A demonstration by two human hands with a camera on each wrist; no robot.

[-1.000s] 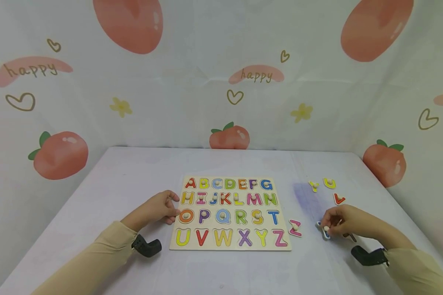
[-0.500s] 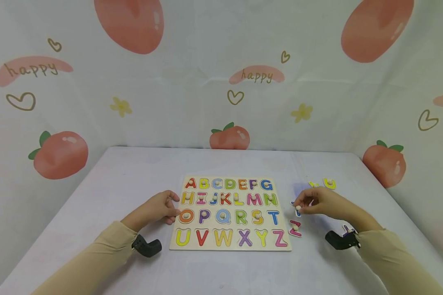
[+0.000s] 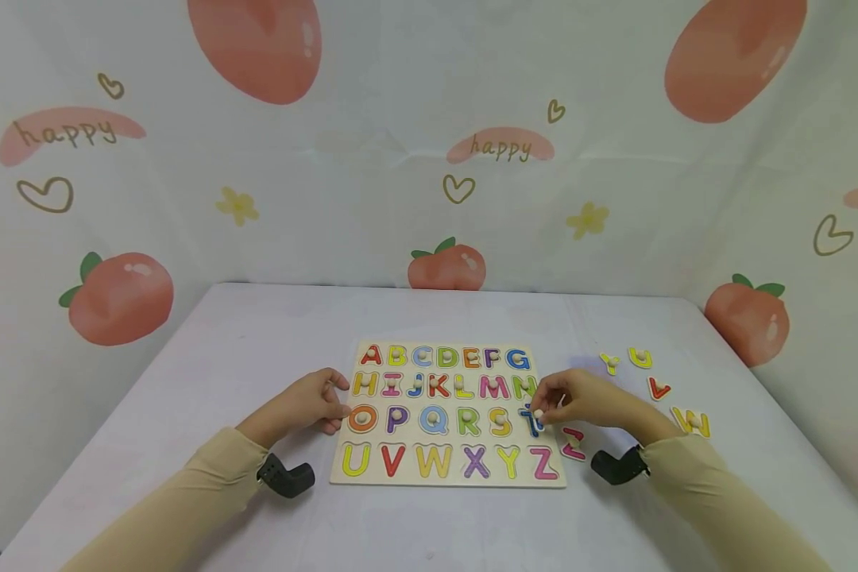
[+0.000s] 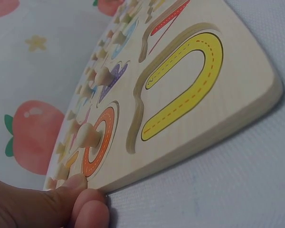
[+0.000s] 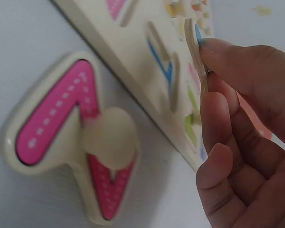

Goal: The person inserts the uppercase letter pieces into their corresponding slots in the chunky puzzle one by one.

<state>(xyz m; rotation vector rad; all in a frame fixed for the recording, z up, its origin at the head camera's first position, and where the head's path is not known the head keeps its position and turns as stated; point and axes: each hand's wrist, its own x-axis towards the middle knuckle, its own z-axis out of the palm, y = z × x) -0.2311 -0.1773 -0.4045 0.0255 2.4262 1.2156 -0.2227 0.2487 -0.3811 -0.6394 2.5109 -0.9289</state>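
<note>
A wooden alphabet puzzle board [image 3: 446, 481] lies flat on the table. Its left edge is held by my left hand [image 3: 311, 403], whose thumb [image 4: 35, 202] sits on top near the orange O. My right hand [image 3: 585, 401] pinches the blue letter T piece [image 3: 534, 423] over the right end of the third row. In the right wrist view the T piece [image 5: 195, 57] stands tilted, edge-on, above the T-shaped recess [image 5: 162, 66]. Knobbed letters fill the rows from A to S. The bottom-row recesses, such as the yellow U recess [image 4: 209, 66], hold no pieces.
A pink Z piece [image 3: 573, 445] lies just beyond the board's right edge. Farther right on the table are a yellow Y piece [image 3: 610, 363], a yellow U piece [image 3: 640, 357], a red V piece [image 3: 658, 388] and a yellow W piece [image 3: 692, 422].
My right hand has lifted the T piece off the table and carried it left, over the Z piece, to the board. My left hand has stayed at the board's edge.
</note>
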